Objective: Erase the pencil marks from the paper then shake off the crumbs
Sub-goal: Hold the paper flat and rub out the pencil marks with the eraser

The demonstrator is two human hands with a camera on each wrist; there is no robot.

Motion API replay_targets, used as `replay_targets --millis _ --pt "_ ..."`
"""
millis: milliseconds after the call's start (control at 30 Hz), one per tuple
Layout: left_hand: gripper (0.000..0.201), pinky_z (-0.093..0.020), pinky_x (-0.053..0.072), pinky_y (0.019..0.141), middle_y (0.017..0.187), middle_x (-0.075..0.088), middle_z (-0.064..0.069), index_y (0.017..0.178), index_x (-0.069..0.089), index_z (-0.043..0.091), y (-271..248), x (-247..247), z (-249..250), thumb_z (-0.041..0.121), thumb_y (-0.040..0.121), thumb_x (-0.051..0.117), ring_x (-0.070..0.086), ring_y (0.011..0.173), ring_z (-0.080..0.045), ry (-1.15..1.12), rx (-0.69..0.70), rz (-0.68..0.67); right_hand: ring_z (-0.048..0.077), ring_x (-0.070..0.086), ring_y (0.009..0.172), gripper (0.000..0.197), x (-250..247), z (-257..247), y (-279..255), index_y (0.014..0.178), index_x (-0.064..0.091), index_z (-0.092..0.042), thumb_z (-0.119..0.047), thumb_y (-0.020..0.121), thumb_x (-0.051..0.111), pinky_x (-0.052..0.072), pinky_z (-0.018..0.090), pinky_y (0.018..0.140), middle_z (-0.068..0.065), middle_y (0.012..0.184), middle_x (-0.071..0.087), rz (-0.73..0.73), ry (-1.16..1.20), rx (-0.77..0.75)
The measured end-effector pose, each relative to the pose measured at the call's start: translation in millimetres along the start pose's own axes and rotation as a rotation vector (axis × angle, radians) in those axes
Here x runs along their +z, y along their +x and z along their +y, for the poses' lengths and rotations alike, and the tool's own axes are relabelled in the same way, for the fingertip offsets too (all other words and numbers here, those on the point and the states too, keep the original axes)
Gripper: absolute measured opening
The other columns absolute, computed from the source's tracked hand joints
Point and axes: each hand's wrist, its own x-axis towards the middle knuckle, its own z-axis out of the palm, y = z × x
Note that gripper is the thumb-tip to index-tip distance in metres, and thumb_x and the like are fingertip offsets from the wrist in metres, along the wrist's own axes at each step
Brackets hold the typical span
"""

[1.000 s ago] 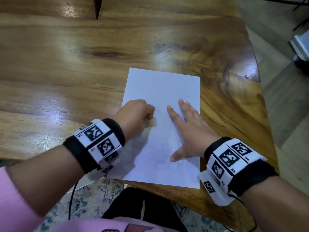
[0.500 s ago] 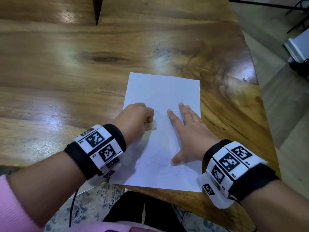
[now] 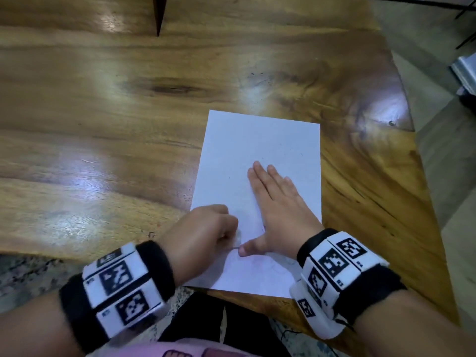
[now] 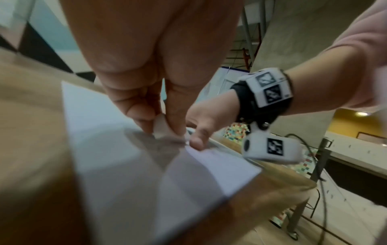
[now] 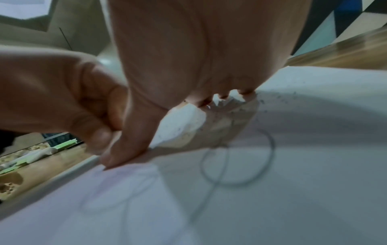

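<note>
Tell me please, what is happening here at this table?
A person is erasing pencil marks from a sheet of paper on a wooden table. The left hand pinches a small eraser and rubs it near the lower part of the sheet. The right hand lies flat on the paper and holds it down. Pencil loops remain, and dark crumbs lie on the sheet, not yet shaken off.

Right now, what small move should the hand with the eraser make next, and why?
Probably rub the eraser toward the dark pencil loop beside the right hand. That loop is unerased, the left hand already pinches the eraser on the paper, and the right hand presses the sheet flat.
</note>
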Motion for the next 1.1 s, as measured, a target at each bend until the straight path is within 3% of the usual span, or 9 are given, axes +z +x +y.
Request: replay_targets --millis 100,233,400,467,567,700,800,867,1100 --pt "0.007 -0.028 0.039 0.062 0.071 0.049 0.002 0.067 0.061 0.012 14 -8 0 0.009 0.071 0.065 0.055 0.071 -0.023 0.007 -0.015 0.069 0.013 -0.029 0.141 0.139 0 -1 0 0.147 -0.023 -0.016 -0.07 0.058 0.07 -0.017 0.032 0.114 -0.006 0.153 -0.033 0.005 0.0 0.001" --pt "0.006 -0.024 0.033 0.066 0.081 0.055 -0.005 0.082 0.065 0.007 67 -32 1 0.009 0.078 0.061 0.045 0.075 -0.017 0.062 -0.143 0.226 0.012 -0.029 0.141 0.139 -1 -1 0 0.148 -0.021 -0.018 -0.071 0.057 0.07 -0.016 0.032 0.115 -0.007 0.153 -0.032 0.015 0.005 0.006" --pt "0.011 -0.025 0.025 0.055 0.06 0.039 0.008 0.067 0.06 0.011 17 -11 1 0.017 0.073 0.068 0.047 0.067 -0.02 0.047 -0.094 0.108 0.011 -0.028 0.141 0.139 0 0 0 0.147 -0.021 -0.018 -0.069 0.057 0.072 -0.016 0.032 0.115 -0.008 0.153 -0.03 0.019 0.014 0.007" --pt "0.011 -0.023 0.028 0.052 0.061 0.042 0.009 0.065 0.061 0.012 3 -7 0 0.016 0.071 0.069 0.049 0.066 -0.02 0.01 -0.084 0.053 0.011 -0.028 0.141 0.139 -1 0 -1 0.147 -0.021 -0.019 -0.068 0.057 0.072 -0.015 0.032 0.116 -0.009 0.153 -0.031 0.016 0.02 0.001" --pt "0.005 -0.023 0.024 0.054 0.075 0.055 -0.003 0.076 0.065 0.009 33 -21 2 0.007 0.075 0.06 0.048 0.072 -0.019 0.069 -0.109 0.115 0.011 -0.028 0.141 0.138 -1 0 -1 0.147 -0.021 -0.019 -0.068 0.058 0.072 -0.015 0.033 0.116 -0.009 0.153 -0.031 0.014 0.012 0.004" --pt "0.005 -0.018 0.025 0.061 0.078 0.051 0.002 0.08 0.063 0.01 69 -37 6 0.008 0.077 0.06 0.045 0.077 -0.017 0.08 -0.182 0.16 0.011 -0.028 0.141 0.139 -1 -2 0 0.147 -0.021 -0.019 -0.07 0.057 0.071 -0.014 0.033 0.117 -0.009 0.153 -0.031 0.016 -0.008 0.015" --pt "0.002 -0.019 0.023 0.05 0.067 0.046 0.005 0.073 0.062 0.01 28 -18 3 0.012 0.075 0.063 0.048 0.071 -0.02 0.069 -0.109 0.125 0.011 -0.028 0.141 0.139 0 -1 0 0.147 -0.022 -0.019 -0.07 0.057 0.071 -0.014 0.033 0.116 -0.009 0.153 -0.031 0.02 0.007 0.017" --pt "0.011 -0.014 0.024 0.05 0.061 0.04 0.009 0.068 0.061 0.012 5 -8 -1 0.018 0.073 0.069 0.045 0.066 -0.018 0.047 -0.07 0.054 0.011 -0.028 0.141 0.138 0 0 -1 0.147 -0.022 -0.019 -0.07 0.058 0.07 -0.015 0.033 0.116 -0.008 0.153 -0.031 0.021 0.004 0.007" --pt "0.004 -0.034 0.042 0.07 0.076 0.05 -0.003 0.074 0.062 0.009 62 -30 -1 0.007 0.076 0.059 0.051 0.077 -0.024 0.086 -0.094 0.159 0.015 -0.014 0.145 0.137 -6 -3 0 0.15 -0.013 -0.02 -0.074 0.054 0.069 -0.003 0.034 0.119 -0.007 0.157 -0.02 0.047 -0.053 0.022"
